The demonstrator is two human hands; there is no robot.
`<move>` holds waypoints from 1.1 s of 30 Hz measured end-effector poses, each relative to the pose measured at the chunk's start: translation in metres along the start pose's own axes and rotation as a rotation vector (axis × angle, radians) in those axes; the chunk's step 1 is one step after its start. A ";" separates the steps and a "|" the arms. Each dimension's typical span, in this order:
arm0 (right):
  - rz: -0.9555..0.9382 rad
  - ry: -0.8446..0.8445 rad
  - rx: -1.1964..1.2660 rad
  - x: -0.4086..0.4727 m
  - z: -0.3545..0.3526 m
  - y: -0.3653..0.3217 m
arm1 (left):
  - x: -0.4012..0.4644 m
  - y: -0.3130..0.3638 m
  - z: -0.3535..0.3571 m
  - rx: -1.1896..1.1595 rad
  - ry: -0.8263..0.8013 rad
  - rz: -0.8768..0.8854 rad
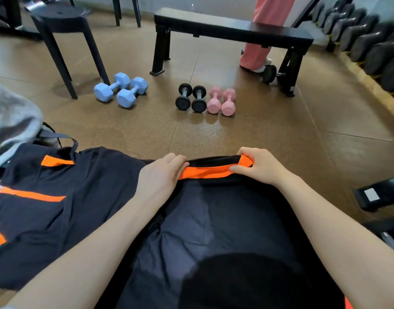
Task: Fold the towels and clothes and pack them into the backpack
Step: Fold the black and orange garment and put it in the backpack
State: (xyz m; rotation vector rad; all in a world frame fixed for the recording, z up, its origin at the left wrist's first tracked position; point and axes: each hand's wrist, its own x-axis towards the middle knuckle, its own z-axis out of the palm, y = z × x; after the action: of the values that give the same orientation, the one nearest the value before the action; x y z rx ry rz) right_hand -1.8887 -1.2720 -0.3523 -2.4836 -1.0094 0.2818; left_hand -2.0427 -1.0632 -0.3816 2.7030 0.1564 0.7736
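Fingers (177, 162) of both hands curled around dark garment's (214, 219) orange-trimmed far edge.

Two bare forearms, no sleeves anywhere along their visible length. No watch, ring or bracelet on left hand (162, 175) or right hand (259, 168). Short, unpainted nails on the fingers (178, 159). Nothing else of the body or its clothing plainly told apart.
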 end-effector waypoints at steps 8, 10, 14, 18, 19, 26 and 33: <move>-0.199 0.317 -0.759 -0.107 0.035 0.012 | -0.036 -0.009 0.000 0.279 -0.184 0.152; -0.106 0.169 -0.745 -0.131 0.041 0.009 | -0.042 -0.004 0.002 0.353 -0.273 0.118; 0.158 0.061 -0.484 -0.152 0.038 -0.013 | -0.037 0.033 0.002 0.270 -0.337 0.031; 0.426 0.399 -0.105 -0.148 0.028 -0.001 | -0.025 0.080 0.018 0.101 -0.474 0.119; 0.475 0.468 -0.061 -0.145 0.027 0.009 | -0.022 0.087 0.024 0.106 -0.508 0.125; 0.931 0.469 0.498 -0.098 0.016 0.069 | -0.006 0.092 0.042 0.041 -0.587 0.078; 0.747 0.507 0.786 -0.084 0.005 0.094 | 0.002 0.097 0.046 -0.040 -0.522 0.117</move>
State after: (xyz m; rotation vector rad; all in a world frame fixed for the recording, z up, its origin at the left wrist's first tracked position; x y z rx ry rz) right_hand -1.8926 -1.3892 -0.3997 -1.9120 0.2459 0.1938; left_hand -2.0152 -1.1674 -0.3850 2.7882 -0.1392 0.0781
